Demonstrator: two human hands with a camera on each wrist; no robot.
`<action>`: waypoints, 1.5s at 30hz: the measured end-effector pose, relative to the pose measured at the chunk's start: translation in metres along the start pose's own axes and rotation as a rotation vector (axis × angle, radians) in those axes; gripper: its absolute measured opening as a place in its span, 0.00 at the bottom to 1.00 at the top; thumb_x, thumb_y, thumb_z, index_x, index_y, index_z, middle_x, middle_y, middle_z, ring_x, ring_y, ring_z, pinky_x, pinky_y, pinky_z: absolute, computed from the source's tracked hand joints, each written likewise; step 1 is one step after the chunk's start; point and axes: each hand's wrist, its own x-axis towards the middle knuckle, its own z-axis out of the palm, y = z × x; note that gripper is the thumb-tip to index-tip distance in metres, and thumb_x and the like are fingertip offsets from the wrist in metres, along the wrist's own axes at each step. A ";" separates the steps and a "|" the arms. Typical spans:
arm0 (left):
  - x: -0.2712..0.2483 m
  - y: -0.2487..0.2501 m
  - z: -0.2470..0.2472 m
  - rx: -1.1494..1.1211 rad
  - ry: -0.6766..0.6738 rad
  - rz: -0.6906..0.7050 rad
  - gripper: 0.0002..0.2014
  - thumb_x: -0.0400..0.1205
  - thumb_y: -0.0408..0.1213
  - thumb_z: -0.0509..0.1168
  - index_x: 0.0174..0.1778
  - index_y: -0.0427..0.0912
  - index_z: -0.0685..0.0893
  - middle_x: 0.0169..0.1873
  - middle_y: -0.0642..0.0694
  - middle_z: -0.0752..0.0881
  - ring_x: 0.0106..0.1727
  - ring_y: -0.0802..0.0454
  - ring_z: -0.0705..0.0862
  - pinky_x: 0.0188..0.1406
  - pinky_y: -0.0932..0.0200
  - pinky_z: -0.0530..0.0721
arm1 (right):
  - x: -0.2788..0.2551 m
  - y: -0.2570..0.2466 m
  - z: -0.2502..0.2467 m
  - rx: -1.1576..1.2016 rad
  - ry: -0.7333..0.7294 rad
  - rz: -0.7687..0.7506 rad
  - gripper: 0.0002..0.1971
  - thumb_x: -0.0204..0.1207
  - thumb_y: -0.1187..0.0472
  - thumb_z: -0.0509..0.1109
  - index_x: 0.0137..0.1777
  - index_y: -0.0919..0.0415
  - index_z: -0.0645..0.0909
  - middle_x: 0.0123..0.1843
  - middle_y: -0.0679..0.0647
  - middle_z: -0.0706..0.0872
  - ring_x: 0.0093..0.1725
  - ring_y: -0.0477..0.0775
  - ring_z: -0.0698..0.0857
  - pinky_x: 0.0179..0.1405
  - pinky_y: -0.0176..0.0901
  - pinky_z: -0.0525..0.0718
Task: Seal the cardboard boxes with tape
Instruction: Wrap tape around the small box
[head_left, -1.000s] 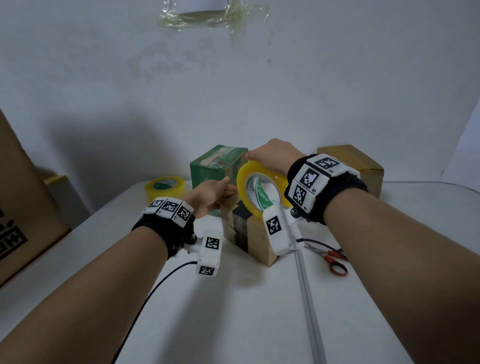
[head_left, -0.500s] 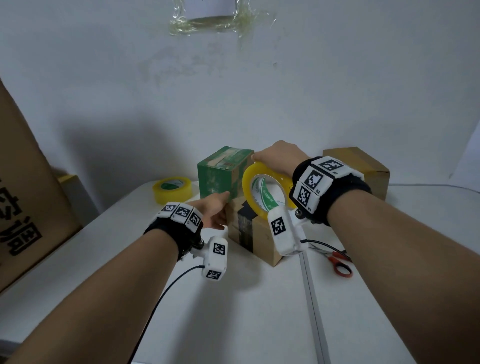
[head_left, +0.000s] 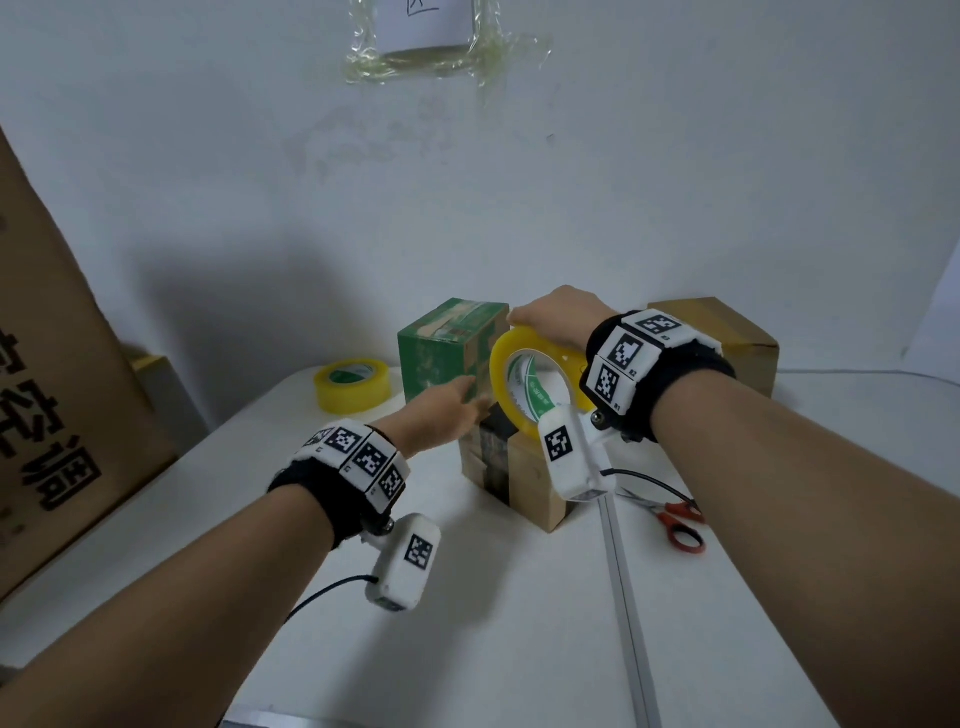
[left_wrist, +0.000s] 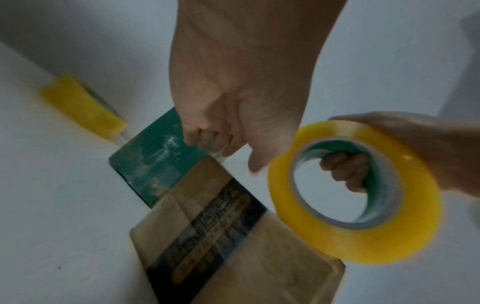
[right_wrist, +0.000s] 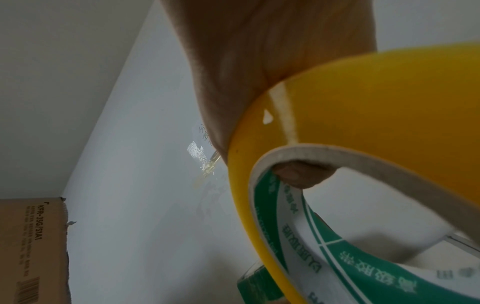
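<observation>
Above the brown cardboard box (head_left: 519, 467), right hand (head_left: 558, 317) grips a yellow tape roll (head_left: 530, 387); left hand (head_left: 441, 415), fingers loosely curled at 9 o'clock, holds nothing; loose tape could wrinkle.

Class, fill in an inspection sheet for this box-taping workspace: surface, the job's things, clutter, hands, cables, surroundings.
Surface: white table with a metal strip running front to back.
Job's things: brown box in the middle; green box behind it; another brown box far right; yellow tape roll held on edge above the middle box.
Clutter: spare tape roll lying flat; red-handled scissors.
Hands: right hand grips the held roll, fingers through its core; left hand reaches toward the boxes, its grip unclear.
Cables: black lead from the left wrist camera, another from the right.
Surroundings: white wall; large carton at left.
</observation>
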 end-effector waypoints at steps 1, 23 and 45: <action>-0.003 0.002 0.001 0.029 -0.070 0.045 0.25 0.85 0.48 0.62 0.78 0.47 0.68 0.71 0.45 0.79 0.69 0.43 0.77 0.70 0.49 0.75 | -0.001 -0.001 -0.001 -0.011 -0.003 -0.002 0.22 0.84 0.49 0.60 0.69 0.64 0.80 0.67 0.63 0.82 0.65 0.62 0.81 0.58 0.47 0.77; -0.002 0.021 0.031 0.420 -0.108 0.071 0.79 0.37 0.91 0.45 0.86 0.53 0.40 0.86 0.52 0.44 0.86 0.41 0.43 0.78 0.27 0.46 | -0.023 0.046 0.012 0.806 -0.089 0.097 0.59 0.49 0.25 0.71 0.75 0.66 0.73 0.67 0.62 0.84 0.63 0.64 0.85 0.66 0.61 0.83; 0.013 0.010 0.027 0.392 -0.062 0.172 0.64 0.51 0.89 0.54 0.80 0.53 0.61 0.78 0.51 0.68 0.79 0.48 0.66 0.80 0.34 0.56 | -0.084 0.080 0.004 0.692 -0.004 0.204 0.36 0.79 0.36 0.65 0.75 0.66 0.73 0.68 0.62 0.82 0.63 0.63 0.82 0.68 0.58 0.80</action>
